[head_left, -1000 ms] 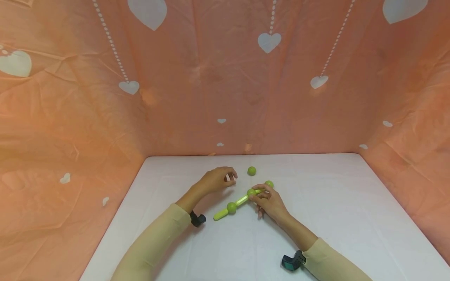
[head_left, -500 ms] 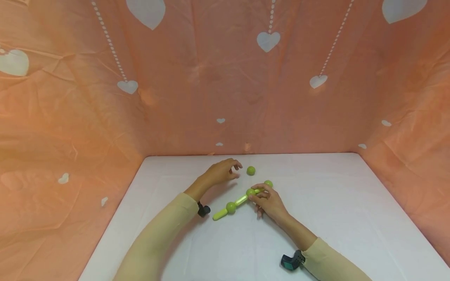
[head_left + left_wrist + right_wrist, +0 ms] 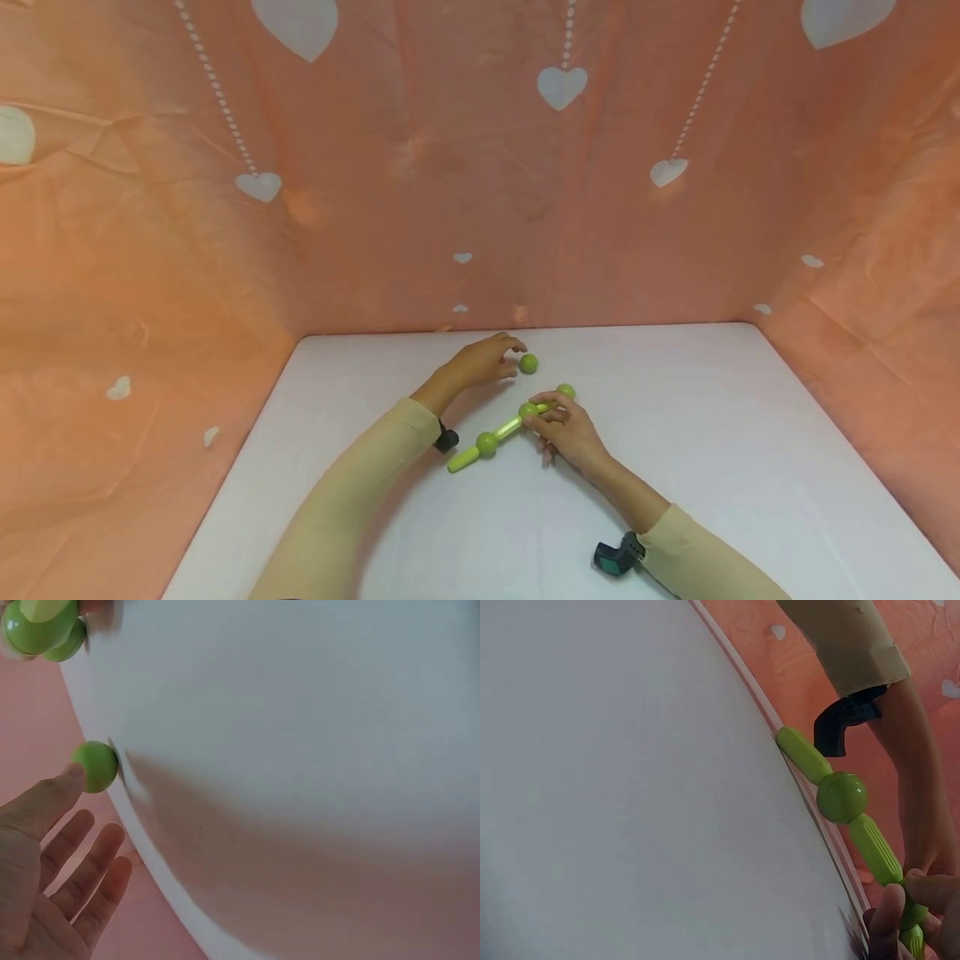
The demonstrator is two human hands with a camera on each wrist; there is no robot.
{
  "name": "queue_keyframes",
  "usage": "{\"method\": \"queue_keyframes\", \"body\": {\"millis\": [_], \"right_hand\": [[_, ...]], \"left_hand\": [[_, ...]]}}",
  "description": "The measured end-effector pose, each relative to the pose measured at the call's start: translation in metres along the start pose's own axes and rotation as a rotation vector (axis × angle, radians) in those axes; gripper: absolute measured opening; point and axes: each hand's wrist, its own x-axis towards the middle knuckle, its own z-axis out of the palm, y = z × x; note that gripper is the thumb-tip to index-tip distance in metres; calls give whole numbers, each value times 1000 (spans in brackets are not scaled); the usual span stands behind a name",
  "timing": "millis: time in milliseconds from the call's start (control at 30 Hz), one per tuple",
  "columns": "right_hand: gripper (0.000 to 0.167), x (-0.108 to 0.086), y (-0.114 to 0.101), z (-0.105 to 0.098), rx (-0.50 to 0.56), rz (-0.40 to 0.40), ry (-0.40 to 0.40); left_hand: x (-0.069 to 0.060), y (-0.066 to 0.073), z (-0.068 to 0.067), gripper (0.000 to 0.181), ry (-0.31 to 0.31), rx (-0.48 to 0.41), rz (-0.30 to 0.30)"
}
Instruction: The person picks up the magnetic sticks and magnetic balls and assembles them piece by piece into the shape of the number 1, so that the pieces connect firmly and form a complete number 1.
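Observation:
A green chain of balls and short rods lies slantwise on the white table, with a ball and an end rod towards the left. My right hand pinches this chain near its middle ball, and the fingers hide part of the rod beyond. Another ball forms the far right end. Farther back sits a loose green ball. Beside it, my left hand has its fingers spread around the near side. In the left wrist view the thumb overlaps the loose ball; firm contact cannot be told.
The white table is bounded at the back and sides by an orange cloth with pale hearts. Dark wrist devices sit on both arms, the right one low over the table.
My left hand has moved right and slightly back, up to the loose ball. The right hand keeps its hold on the chain. The whole head view has shifted a little.

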Motion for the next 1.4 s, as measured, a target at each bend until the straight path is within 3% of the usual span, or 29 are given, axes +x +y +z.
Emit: {"method": "queue_keyframes", "body": {"millis": [400,700,1133,1400], "right_hand": [[41,0,0,3,-24,-12,13],[42,0,0,4,-24,-31,0],[36,-1,1,3,-89,-47,64],[37,-2,0,2,-95,-53,64]], "left_hand": [[14,0,7,50,-44,28,-14],[18,2,9,40,-49,61,-31],[17,5,9,33,-43,36,-46],[7,2,6,34,-46,-5,-75]]}}
